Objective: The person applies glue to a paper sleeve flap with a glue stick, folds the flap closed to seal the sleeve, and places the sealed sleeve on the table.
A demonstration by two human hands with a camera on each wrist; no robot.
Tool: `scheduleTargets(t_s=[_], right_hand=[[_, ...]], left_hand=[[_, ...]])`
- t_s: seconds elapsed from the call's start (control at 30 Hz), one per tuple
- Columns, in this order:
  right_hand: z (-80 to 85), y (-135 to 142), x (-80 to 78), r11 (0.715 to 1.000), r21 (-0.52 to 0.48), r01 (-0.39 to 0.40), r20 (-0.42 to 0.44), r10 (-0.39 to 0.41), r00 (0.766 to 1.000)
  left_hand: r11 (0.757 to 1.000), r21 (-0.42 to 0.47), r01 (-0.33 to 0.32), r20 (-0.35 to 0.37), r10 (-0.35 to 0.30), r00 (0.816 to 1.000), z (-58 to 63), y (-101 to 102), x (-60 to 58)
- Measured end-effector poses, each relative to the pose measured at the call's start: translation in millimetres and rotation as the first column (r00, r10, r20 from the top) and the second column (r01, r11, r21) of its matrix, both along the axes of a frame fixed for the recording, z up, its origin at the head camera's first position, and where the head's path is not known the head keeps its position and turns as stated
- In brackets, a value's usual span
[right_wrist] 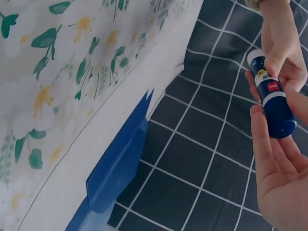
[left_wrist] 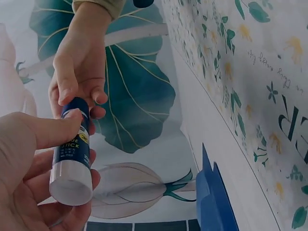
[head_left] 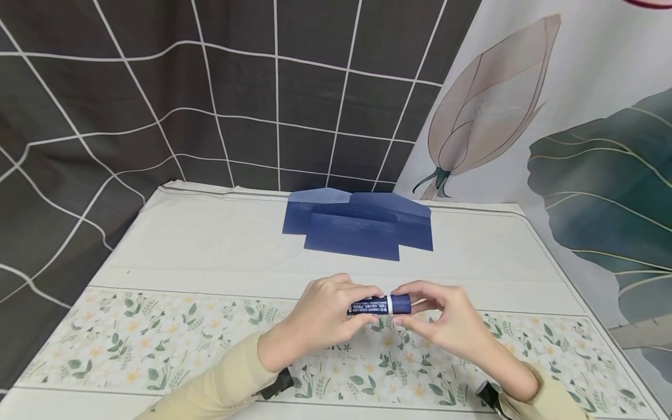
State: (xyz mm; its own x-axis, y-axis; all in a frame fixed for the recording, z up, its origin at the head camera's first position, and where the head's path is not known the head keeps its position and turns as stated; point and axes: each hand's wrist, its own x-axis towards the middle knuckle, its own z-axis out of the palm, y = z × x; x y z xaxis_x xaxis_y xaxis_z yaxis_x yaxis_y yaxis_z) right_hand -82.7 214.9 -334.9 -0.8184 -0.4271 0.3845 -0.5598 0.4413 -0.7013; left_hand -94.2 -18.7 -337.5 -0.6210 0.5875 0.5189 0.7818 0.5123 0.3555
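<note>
Cylindrical navy-and-white plastic glue stick [head_left: 370, 306] held between two hands; the navy plastic cap [head_left: 401, 304] appears seated, uncapping not yet done.
Left hand [head_left: 325, 309], at 9 o'clock, clamps the barrel between thumb and fingers; right hand [head_left: 446, 312], at 3 o'clock, pinches the cap. Fingertips face inward. Beyond, at 12 o'clock, a creased blue paper sheet [head_left: 352, 233], stepped in outline, lies apart on the cream, floral-covered tabletop [head_left: 210, 251]; folding appears begun, gluing unverifiable.

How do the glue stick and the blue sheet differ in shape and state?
The glue stick is a slim cylinder; the blue sheet is broad, with flaps. The left hand grips the glue stick; the blue sheet rests on the table. Both show dark blue.
</note>
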Motion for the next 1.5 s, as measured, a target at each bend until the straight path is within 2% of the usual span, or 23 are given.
scheduleTargets(t_s=[0.1, 0.2, 0.27, 0.33, 0.47, 0.7, 0.93, 1.03, 1.13, 1.23, 1.3, 1.4, 1.5], right_hand=[[2.6, -2, 0.4, 0.999, 0.048, 0.010, 0.054, -0.012, 0.998], [7.0, -5, -0.5, 0.995, 0.099, 0.001, 0.139, -0.015, 0.990], [9.4, -7, -1.1, 0.990, 0.144, -0.010, 0.165, -0.014, 0.986], [10.7, -8, -1.3, 0.983, 0.183, -0.029, 0.127, 0.005, 0.992], [11.3, -9, 0.1, 0.980, 0.186, -0.073, -0.023, 0.078, 0.997], [12.3, -7, -0.5, 0.977, 0.138, -0.165, -0.175, 0.188, 0.967], [8.3, -6, -4.6, 0.960, 0.137, -0.245, -0.268, 0.274, 0.924], [6.9, -6, -5.3, 0.958, 0.150, -0.246, -0.309, 0.282, 0.908], [6.6, -7, -3.7, 0.971, 0.139, -0.194, -0.265, 0.225, 0.938], [7.3, -9, -0.9, 0.990, 0.078, -0.113, -0.151, 0.124, 0.981], [8.3, -13, 0.4, 0.998, 0.026, -0.050, -0.070, 0.052, 0.996], [10.2, -19, -0.5, 0.997, -0.017, 0.072, -0.022, -0.073, 0.997], [10.3, -28, -3.9, 0.979, -0.027, 0.202, -0.048, -0.203, 0.978]], left_hand=[[1.000, -0.014, -0.004, -0.034, 0.004, 0.999, 0.4, 0, -0.2], [0.997, -0.073, 0.007, -0.120, -0.015, 0.993, 1.1, 0, -1.4], [0.992, -0.126, 0.008, -0.181, -0.031, 0.983, 0.8, 0, -2.0], [0.983, -0.181, -0.008, -0.234, -0.035, 0.972, -0.5, 0, -1.9], [0.971, -0.237, -0.025, -0.265, -0.039, 0.963, -4.4, 1, 0.4], [0.972, -0.234, 0.006, -0.234, -0.062, 0.970, -5.4, 1, 5.0], [0.968, -0.233, 0.094, -0.095, -0.119, 0.988, -2.0, -2, 5.3], [0.967, -0.235, 0.095, -0.093, -0.120, 0.988, -1.9, -3, 3.6], [0.971, -0.237, 0.041, -0.170, -0.083, 0.982, -2.2, -2, 2.0], [0.975, -0.220, -0.037, -0.263, -0.023, 0.964, -1.7, 0, 3.1], [0.976, -0.200, -0.088, -0.320, 0.020, 0.947, -1.1, 3, 4.7], [0.976, -0.156, -0.153, -0.393, 0.080, 0.916, -0.8, 9, 7.0], [0.973, -0.117, -0.201, -0.442, 0.130, 0.887, -2.1, 16, 8.4]])
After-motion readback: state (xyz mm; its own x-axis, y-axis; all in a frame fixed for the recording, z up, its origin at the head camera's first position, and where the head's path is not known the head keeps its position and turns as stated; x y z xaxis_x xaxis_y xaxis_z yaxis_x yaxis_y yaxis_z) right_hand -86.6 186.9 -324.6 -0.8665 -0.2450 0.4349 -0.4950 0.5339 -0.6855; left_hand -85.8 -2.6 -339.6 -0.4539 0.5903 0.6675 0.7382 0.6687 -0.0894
